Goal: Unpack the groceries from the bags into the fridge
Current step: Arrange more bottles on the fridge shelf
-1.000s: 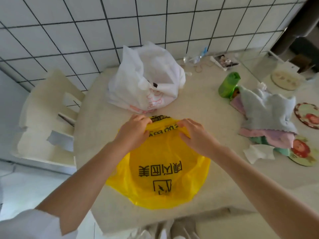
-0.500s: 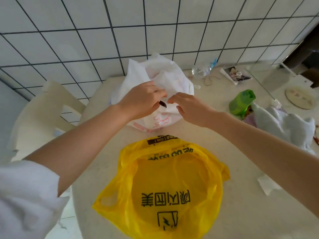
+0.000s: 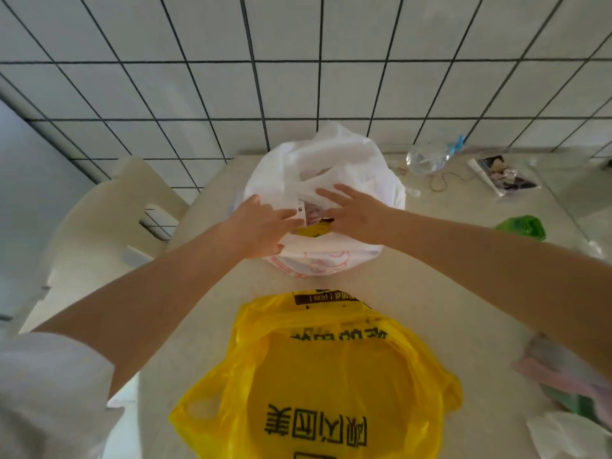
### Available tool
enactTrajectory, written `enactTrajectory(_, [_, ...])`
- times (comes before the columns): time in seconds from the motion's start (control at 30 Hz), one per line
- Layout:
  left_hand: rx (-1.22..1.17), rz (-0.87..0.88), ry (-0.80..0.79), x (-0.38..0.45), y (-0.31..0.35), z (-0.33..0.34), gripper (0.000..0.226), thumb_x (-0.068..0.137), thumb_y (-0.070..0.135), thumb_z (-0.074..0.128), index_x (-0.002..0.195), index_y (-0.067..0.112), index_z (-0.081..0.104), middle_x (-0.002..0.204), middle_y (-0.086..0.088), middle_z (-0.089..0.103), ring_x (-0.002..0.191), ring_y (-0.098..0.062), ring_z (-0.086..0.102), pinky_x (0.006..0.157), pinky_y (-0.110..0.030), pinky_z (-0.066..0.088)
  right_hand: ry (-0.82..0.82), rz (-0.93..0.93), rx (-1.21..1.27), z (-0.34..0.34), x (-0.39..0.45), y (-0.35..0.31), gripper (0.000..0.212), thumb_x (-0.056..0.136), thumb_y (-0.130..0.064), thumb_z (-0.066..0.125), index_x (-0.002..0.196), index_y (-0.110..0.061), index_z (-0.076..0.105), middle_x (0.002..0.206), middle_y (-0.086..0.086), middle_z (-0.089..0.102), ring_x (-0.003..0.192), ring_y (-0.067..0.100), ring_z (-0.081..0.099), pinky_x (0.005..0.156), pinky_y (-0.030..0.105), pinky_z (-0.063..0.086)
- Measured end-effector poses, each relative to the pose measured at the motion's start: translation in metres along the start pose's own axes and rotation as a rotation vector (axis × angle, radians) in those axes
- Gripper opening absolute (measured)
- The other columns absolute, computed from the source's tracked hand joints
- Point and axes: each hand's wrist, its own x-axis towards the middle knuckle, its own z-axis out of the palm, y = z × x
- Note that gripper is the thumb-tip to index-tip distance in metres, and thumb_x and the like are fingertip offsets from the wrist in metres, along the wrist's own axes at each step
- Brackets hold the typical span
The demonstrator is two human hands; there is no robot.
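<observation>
A white plastic bag (image 3: 361,167) stands at the back of the table, against the tiled wall. Its mouth is parted, and a pinkish pack with a white label (image 3: 309,213) and something yellow (image 3: 313,230) show inside. My left hand (image 3: 260,228) pinches the bag's near-left rim between thumb and fingers. My right hand (image 3: 356,212) lies with spread, straight fingers on the film at the right of the opening. A flat yellow plastic bag (image 3: 331,376) with black print lies on the table nearer to me. No fridge is in view.
The beige table (image 3: 447,276) carries a clear plastic bottle (image 3: 427,157) and a photo card (image 3: 503,173) at the back right, a green item (image 3: 523,226) at the right, and cloths (image 3: 556,376) and tissue (image 3: 569,432) at the near right. A cream chair (image 3: 109,220) stands at the left.
Both hands left the yellow bag, reached to the white bag and parted its mouth; the pack and the yellow item now show inside. The view has tilted up and forward.
</observation>
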Motion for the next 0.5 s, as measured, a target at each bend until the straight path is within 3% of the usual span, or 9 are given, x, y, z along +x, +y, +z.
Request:
enactTrajectory(0.07, [-0.018, -0.096, -0.035, -0.002, -0.006, 0.009, 0.070, 0.095, 0.055, 0.042, 0.153, 0.035, 0.007, 0.161, 0.002, 0.018, 0.123, -0.027, 0.054, 0.099, -0.042, 0.039, -0.075, 0.102, -0.074, 0.003, -0.003, 0.014, 0.045, 0.102, -0.029, 0.039, 0.146, -0.030, 0.032, 0.159, 0.001, 0.017, 0.147, 0.034, 0.000, 0.118, 0.047, -0.003])
enactTrajectory(0.13, [-0.071, -0.214, -0.001, -0.003, -0.012, 0.020, 0.078, 0.091, 0.065, 0.039, 0.153, 0.036, 0.001, 0.159, 0.000, 0.021, 0.116, -0.028, 0.058, 0.094, -0.041, 0.045, -0.089, 0.299, -0.001, 0.003, -0.008, 0.027, 0.052, 0.102, -0.030, 0.035, 0.151, -0.028, 0.016, 0.159, 0.009, 0.011, 0.146, 0.036, 0.000, 0.117, 0.047, -0.003])
enactTrajectory(0.27, [-0.238, -0.429, -0.024, -0.002, -0.021, 0.042, 0.090, 0.085, 0.074, 0.039, 0.152, 0.035, -0.007, 0.157, -0.003, 0.024, 0.112, -0.033, 0.059, 0.088, -0.040, 0.048, -0.110, 0.595, 0.111, 0.015, -0.029, 0.050, 0.062, 0.098, -0.046, 0.033, 0.150, -0.027, 0.007, 0.148, 0.016, 0.032, 0.138, 0.040, 0.023, 0.112, 0.052, 0.017])
enactTrajectory(0.4, [-0.235, -0.464, -0.080, -0.005, -0.021, 0.056, 0.080, 0.089, 0.067, 0.040, 0.151, 0.036, 0.000, 0.148, -0.005, 0.034, 0.112, -0.034, 0.057, 0.088, -0.041, 0.047, -0.150, 0.680, 0.182, 0.040, -0.054, 0.055, 0.074, 0.095, -0.052, 0.039, 0.149, -0.018, 0.001, 0.128, 0.014, 0.054, 0.110, 0.031, 0.055, 0.088, 0.042, 0.046])
enactTrajectory(0.5, [-0.192, -0.456, -0.049, -0.005, -0.012, 0.067, 0.070, 0.091, 0.063, 0.042, 0.149, 0.035, 0.014, 0.137, -0.007, 0.043, 0.104, -0.031, 0.060, 0.082, -0.038, 0.049, -0.153, 0.821, 0.479, 0.057, -0.068, 0.038, 0.095, 0.089, -0.056, 0.051, 0.150, -0.014, -0.008, 0.108, 0.015, 0.063, 0.082, 0.030, 0.064, 0.067, 0.036, 0.052])
